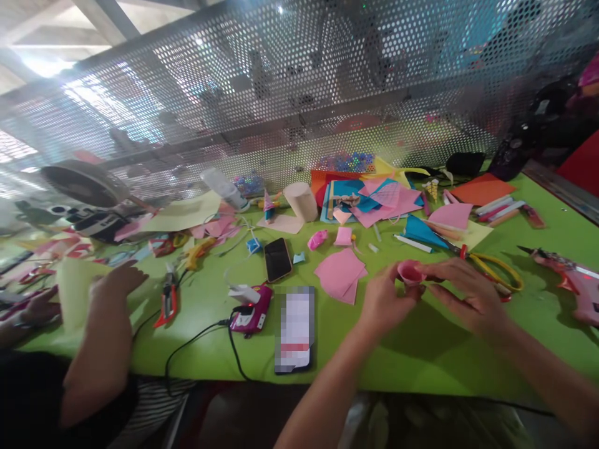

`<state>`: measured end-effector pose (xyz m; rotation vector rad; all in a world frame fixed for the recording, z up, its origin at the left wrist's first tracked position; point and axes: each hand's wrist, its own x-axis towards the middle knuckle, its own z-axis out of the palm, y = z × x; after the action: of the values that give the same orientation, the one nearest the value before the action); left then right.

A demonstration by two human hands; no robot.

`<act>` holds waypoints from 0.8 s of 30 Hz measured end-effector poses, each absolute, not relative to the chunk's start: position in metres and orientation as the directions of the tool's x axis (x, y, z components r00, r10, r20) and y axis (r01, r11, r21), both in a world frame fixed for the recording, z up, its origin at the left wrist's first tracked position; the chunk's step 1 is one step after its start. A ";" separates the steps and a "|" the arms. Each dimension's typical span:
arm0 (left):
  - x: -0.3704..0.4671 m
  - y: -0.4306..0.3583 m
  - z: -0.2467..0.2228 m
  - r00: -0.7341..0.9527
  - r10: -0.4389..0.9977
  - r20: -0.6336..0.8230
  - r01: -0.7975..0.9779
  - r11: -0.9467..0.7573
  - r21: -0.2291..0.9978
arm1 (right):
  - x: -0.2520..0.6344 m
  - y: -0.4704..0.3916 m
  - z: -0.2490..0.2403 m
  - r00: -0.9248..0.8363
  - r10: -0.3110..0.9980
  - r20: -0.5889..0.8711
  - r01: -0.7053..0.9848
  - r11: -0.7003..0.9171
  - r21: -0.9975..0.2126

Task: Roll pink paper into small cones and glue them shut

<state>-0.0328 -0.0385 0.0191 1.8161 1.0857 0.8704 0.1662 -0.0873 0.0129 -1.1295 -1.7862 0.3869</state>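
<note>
A small piece of pink paper (411, 273), rolled into a cup or cone with its round opening facing up, is held above the green table. My left hand (387, 298) pinches its left side. From the right, the fingers of my right hand (470, 296) close on the other side; the lower part of the roll is hidden by fingers. Left of my hands lie cut pink paper pieces (341, 274) with curved edges. Yellow-handled scissors (498, 271) rest just beyond my right hand, beside a blue paper cone (423, 232).
A pink glue gun (573, 280) lies at right. Phones (277, 260) and a purple power strip (253, 312) with black cables sit left of my arms. A co-worker's arm (105, 318) reaches in at far left, near red-handled pliers (167, 296). Behind stands a perforated metal screen (299, 93).
</note>
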 end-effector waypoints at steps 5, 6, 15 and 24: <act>-0.032 -0.038 0.023 0.411 0.903 0.125 0.389 -0.297 0.872 | 0.166 -0.085 0.016 -0.083 0.787 0.611 0.525 0.556 -0.644; -0.032 -0.037 0.023 0.418 0.901 0.117 0.390 -0.294 0.873 | 0.166 -0.084 0.017 -0.074 0.781 0.620 0.522 0.560 -0.643; -0.032 -0.036 0.018 0.433 0.893 0.122 0.329 -0.282 0.901 | 0.166 -0.084 0.017 -0.044 0.803 0.594 0.510 0.530 -0.678; -0.033 -0.032 0.009 0.456 0.890 0.015 0.033 -0.034 0.999 | 0.172 -0.092 0.015 0.191 0.852 0.487 0.379 0.393 -0.837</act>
<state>-0.0335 -0.0324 0.0088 1.4438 0.8684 0.8509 0.1722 -0.0918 0.0155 -1.1963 -1.4085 0.4783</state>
